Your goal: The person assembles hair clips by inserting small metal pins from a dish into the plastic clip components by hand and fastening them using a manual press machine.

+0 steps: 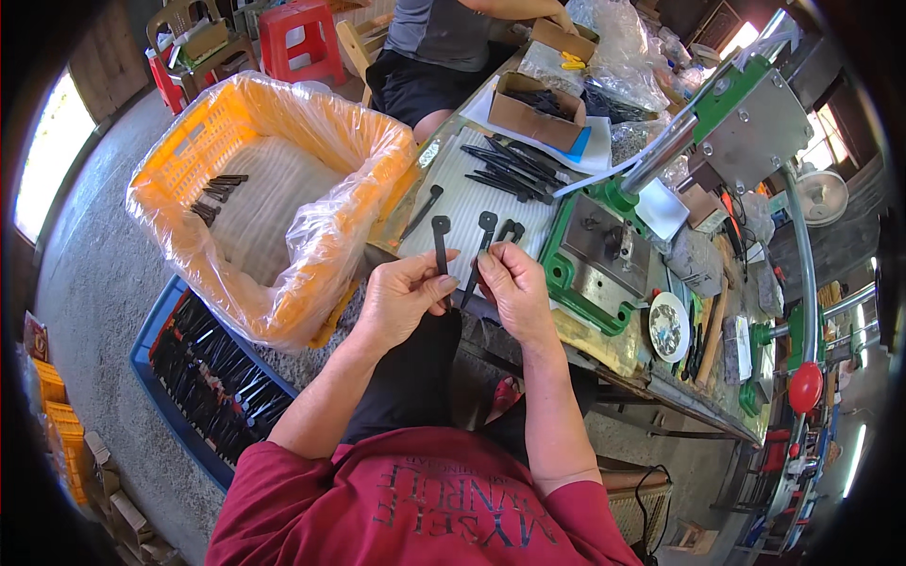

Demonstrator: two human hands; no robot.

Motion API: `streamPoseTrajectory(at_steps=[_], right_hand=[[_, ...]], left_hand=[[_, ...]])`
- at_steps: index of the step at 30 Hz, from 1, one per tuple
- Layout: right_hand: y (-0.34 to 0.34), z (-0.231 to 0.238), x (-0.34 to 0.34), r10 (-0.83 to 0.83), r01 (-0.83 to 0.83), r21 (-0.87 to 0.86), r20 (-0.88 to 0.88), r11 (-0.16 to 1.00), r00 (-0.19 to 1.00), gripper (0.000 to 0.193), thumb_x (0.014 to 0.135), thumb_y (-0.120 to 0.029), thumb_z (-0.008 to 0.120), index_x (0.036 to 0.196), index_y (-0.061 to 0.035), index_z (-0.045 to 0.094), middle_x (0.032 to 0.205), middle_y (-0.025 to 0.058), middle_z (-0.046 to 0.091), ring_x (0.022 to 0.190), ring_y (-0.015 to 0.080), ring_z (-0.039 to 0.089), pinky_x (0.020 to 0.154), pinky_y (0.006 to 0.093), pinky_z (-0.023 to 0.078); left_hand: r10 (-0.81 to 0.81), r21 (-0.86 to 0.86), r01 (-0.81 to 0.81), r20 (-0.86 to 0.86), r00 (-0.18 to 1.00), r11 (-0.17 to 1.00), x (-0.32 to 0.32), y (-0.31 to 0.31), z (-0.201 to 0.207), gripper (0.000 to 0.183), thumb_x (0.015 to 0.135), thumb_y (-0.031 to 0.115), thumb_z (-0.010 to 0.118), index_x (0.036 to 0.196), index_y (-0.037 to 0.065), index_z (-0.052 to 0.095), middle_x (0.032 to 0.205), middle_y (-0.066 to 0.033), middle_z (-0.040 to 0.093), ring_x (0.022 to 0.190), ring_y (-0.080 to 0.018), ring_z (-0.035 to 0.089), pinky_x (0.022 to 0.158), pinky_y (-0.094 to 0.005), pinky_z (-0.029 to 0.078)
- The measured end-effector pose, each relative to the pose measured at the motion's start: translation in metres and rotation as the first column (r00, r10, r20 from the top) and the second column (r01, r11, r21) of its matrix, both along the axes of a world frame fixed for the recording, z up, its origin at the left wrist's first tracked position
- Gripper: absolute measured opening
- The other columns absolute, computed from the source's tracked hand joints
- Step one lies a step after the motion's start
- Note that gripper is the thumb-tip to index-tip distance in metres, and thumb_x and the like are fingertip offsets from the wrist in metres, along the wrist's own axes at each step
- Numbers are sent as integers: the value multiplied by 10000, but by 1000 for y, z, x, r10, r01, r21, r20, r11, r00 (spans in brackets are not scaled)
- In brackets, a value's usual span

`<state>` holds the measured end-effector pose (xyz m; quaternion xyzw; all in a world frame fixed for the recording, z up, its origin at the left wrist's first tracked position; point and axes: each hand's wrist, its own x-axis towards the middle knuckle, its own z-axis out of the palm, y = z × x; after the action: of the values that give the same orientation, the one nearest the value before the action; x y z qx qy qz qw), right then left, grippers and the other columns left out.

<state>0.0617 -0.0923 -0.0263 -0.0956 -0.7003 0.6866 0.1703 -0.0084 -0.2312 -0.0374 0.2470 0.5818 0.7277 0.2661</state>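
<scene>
Left hand (401, 294): fingers pinch a slim black square-headed part (441, 234), its head pointing away from the body.
Right hand (515, 291): fingers pinch a second black part (487, 224) just beside the first, slanting.
White foam sheet (467, 196): on the table (604, 347) beyond both hands, bearing a pile of black parts (514, 172).
Green press base (560, 274): right of the sheet.
Yellow crate (179, 156): plastic-lined, left of the table, a few black pieces (219, 189) inside.

Grey floor (90, 236), red stool (276, 49), brown wall (111, 47), bright opening (57, 156) at left, glowing tube light (855, 460)
</scene>
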Motion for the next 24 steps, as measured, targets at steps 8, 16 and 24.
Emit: streamPoseTrajectory(at_steps=[8,16,24], right_hand=[[2,0,18,-7,7,29,10,1000,1000,161,817,-151,509,757,-2,498,618,-25,427,575,42,368,496,193,328],[3,0,32,-25,26,60,-12,998,1000,152,818,-143,504,750,-8,494,606,-27,419,558,44,368,486,194,329],[4,-1,38,-49,57,94,-84,994,995,163,821,-149,506,716,-28,474,577,-40,406,494,30,350,429,178,292]], left_hand=[[-84,-57,82,-31,996,995,11,12,9,305,756,31,563,1058,8,523,666,20,522,519,-26,465,492,-150,399],[-149,-91,143,-63,987,986,21,17,13,300,754,40,569,1049,4,526,672,12,532,517,-25,470,490,-153,403],[-145,-112,135,-87,986,985,26,21,16,227,753,70,579,972,11,567,629,28,519,516,-16,448,472,-159,404]])
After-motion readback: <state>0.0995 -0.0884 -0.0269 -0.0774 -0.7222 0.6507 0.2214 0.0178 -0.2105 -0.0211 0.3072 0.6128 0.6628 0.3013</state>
